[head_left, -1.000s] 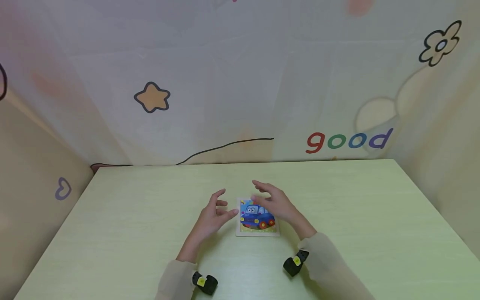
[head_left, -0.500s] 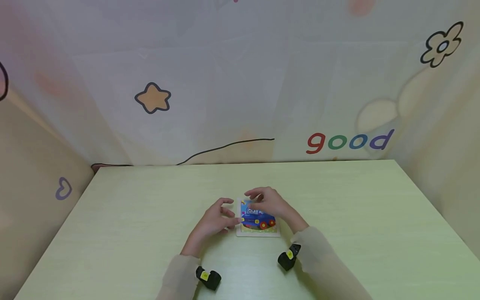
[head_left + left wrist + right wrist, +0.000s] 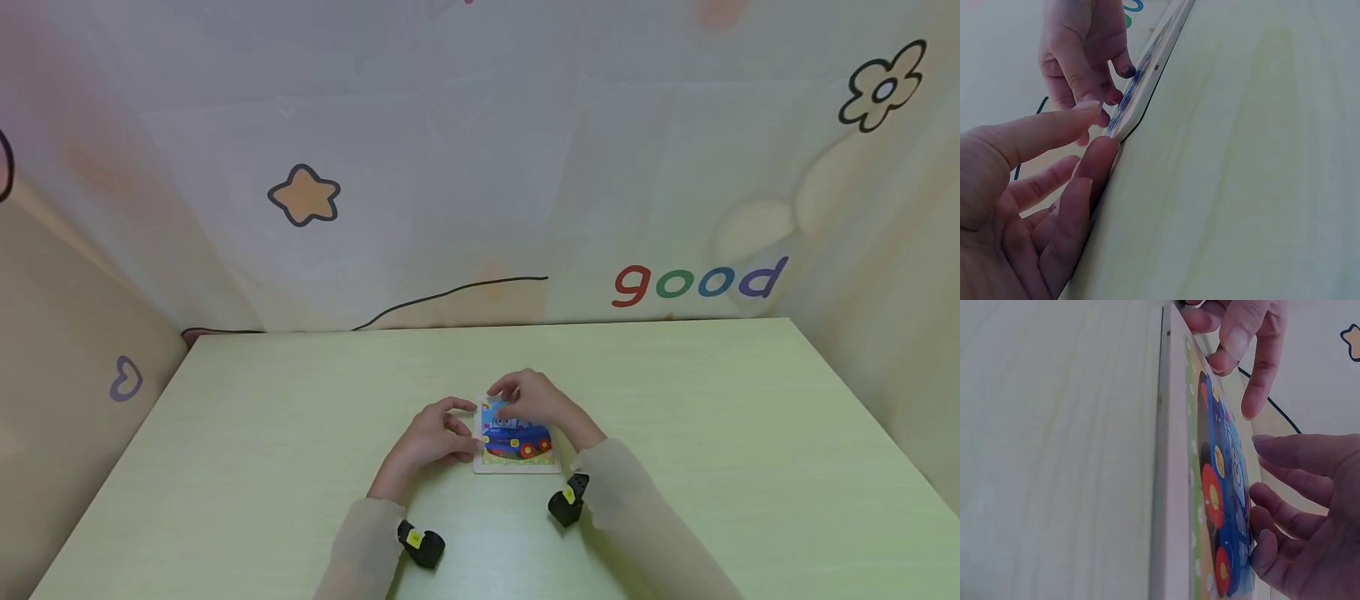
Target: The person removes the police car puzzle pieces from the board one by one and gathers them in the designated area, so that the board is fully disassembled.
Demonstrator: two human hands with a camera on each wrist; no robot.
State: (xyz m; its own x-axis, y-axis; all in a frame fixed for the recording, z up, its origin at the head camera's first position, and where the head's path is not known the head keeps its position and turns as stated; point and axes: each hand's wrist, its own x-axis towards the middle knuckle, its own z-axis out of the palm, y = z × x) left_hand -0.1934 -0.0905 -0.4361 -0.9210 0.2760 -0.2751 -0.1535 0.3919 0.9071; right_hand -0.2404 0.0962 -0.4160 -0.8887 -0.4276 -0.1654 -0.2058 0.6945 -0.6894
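Observation:
A square picture board [image 3: 517,442] with a white rim and a blue cartoon car lies flat on the table. At its left edge is my left hand [image 3: 433,435], its thumb near the rim. In the left wrist view, a fingertip of that left hand [image 3: 1066,206] touches the board's corner while the other fingers bend loosely. My right hand [image 3: 536,398] is over the upper part of the picture and hides some of it. The right wrist view shows the loosely bent fingers of this right hand [image 3: 1310,512] at the picture's surface; nothing is visibly gripped.
The pale green table [image 3: 262,467] surrounds the board and meets a printed cloth backdrop [image 3: 450,167] at its back edge. Black wrist cameras, the left one [image 3: 423,546] and the right one [image 3: 567,502], are strapped over the sleeves.
My left hand has moved right to the board's left edge. The right hand has come slightly left and lower over the upper picture. The board has stayed in place.

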